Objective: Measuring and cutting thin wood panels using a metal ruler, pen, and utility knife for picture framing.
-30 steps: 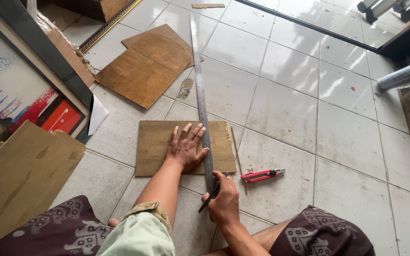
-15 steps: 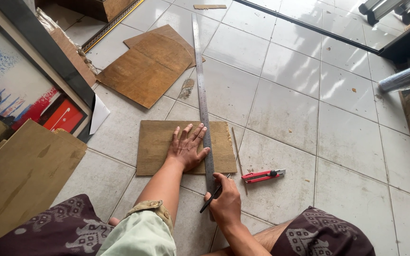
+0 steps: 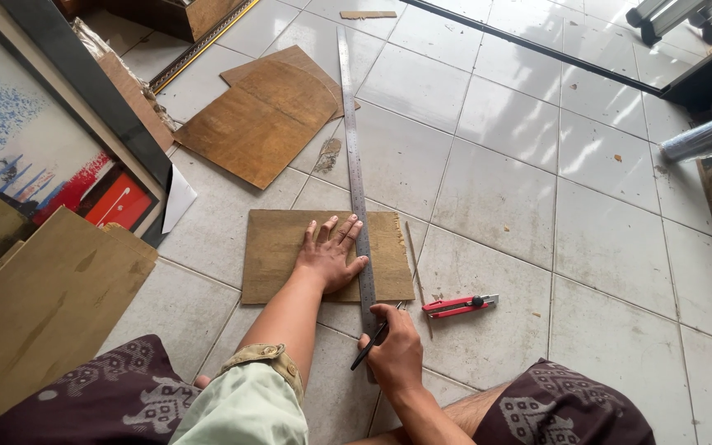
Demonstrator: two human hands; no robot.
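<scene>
While kneeling on glossy tiled floor [image 3: 504, 198]: left hand [image 3: 330, 257] flat, grip released, pressing long steel ruler [image 3: 354, 165] onto rough brown hardboard panel [image 3: 278, 255]. Right hand [image 3: 395, 354] at 6 o'clock, grip clenched around slim dark pen [image 3: 370, 346]. Red utility knife [image 3: 459, 306] at 3 o'clock.

ruler [image 3: 354, 165] across board [image 3: 278, 255], cutter [image 3: 459, 306] right

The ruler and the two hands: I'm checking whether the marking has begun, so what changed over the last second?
Almost nothing changed. The left hand still presses flat on the brown board beside the long metal ruler. The right hand still holds a dark pen at the ruler's near end, with at most a slight shift. The red utility knife lies where it did, untouched on the tiled floor.
</scene>
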